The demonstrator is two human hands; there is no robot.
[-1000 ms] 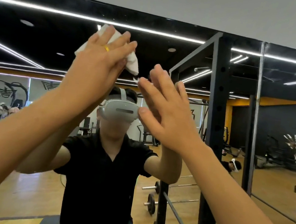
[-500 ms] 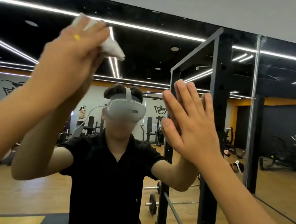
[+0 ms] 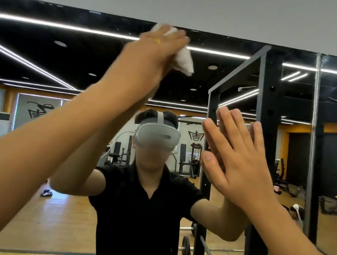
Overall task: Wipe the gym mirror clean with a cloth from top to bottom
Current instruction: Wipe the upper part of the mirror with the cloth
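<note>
The gym mirror fills the view in front of me, and its top edge meets a white wall. My left hand is raised high and holds a crumpled white cloth against the glass just under that top edge. The hand is motion-blurred. Cloth shows above my fingers and hangs out below my palm. My right hand lies flat on the glass at head height, fingers straight and spread, holding nothing. My reflection in a black shirt fills the lower middle.
A vertical seam joins this mirror panel to another on the right. The glass reflects a black power rack, barbells on a wooden floor, gym machines and ceiling light strips.
My left hand has swept the cloth to the right and up to the mirror's top edge. My right hand stays flat on the glass.
</note>
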